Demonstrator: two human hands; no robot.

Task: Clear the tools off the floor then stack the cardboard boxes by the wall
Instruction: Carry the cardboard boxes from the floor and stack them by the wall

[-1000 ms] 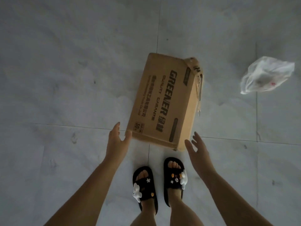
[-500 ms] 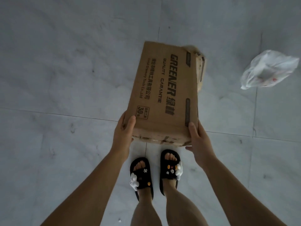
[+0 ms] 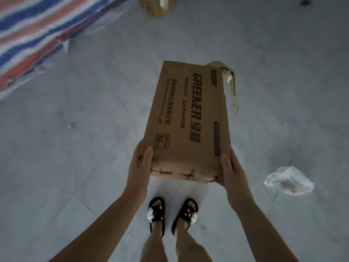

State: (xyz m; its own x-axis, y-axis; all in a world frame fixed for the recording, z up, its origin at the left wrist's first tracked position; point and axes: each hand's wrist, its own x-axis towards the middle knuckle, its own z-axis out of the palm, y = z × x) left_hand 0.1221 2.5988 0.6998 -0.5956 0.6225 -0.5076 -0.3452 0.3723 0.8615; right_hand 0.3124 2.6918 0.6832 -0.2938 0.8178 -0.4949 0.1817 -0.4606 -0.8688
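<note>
A long brown cardboard box printed with "GREENER" is held off the floor in front of me, its near end toward my body. My left hand grips the near left corner, thumb on top. My right hand grips the near right corner from the side and below. A torn flap with tape hangs at the box's far right end. A second cardboard box sits on the floor at the top of the view, partly cut off.
A red, white and blue striped tarp covers the floor at the upper left. A crumpled white plastic bag lies on the grey tiles to my right. My feet in black sandals stand below the box.
My hands went from open beside the box on the floor to gripping it and lifting it. My view has turned, bringing the tarp and second box into sight.
</note>
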